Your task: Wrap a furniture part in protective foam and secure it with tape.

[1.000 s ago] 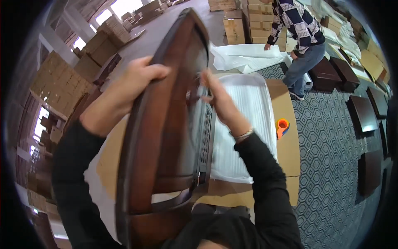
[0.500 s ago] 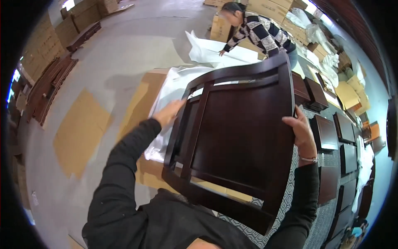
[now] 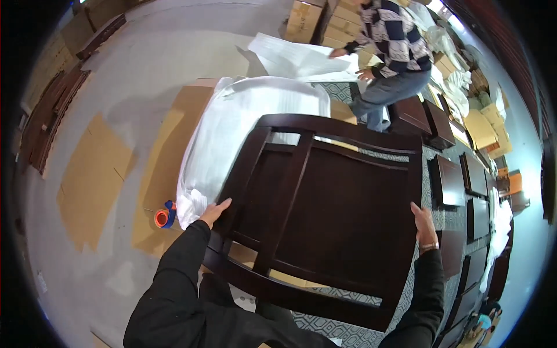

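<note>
A broad, dark brown, glossy wooden chair frame (image 3: 331, 214) with a solid panel and slatted openings is held flat over a white, crinkled foam wrapping sheet (image 3: 243, 122) on flattened tan cardboard (image 3: 168, 151). Its long axis runs left to right, curved top rail farthest away (its underside is hidden). The left hand (image 3: 213, 212) grips the left rail, the right hand (image 3: 422, 220) the right. A small orange tape dispenser (image 3: 165, 216) lies just beside the sheet.

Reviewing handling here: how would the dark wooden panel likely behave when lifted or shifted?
Probably stiff: the panel keeps its frame shape, held only at its sides by the left hand and right hand. Likely heavy and awkward, being wide solid-looking wood. Its glossy finish may be slippery.
</note>
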